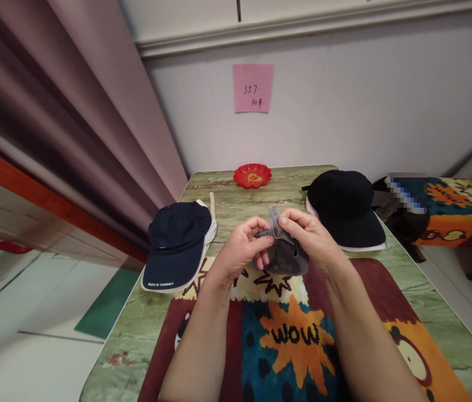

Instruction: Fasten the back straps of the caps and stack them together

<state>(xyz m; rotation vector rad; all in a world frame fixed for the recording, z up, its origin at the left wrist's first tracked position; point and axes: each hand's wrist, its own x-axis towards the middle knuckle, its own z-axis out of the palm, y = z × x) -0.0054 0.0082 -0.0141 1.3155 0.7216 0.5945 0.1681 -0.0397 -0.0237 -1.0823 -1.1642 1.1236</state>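
Between my hands, above the printed mat, is a dark grey cap (289, 259) with its back strap (275, 215) facing up. A small metal buckle (276, 233) sits on the strap. My left hand (246, 245) pinches the strap on the buckle's left side. The thumb and fingers of my right hand (303, 229) close on the strap's upper end, which sticks up past the buckle. Much of the cap is hidden behind my hands.
Navy caps (181, 229) lie stacked over a white one at the left edge of the table (114, 340). A black cap (340, 195) rests on a pale one at right. A red scalloped dish (252, 175) stands at the back, below a pink note (253, 87).
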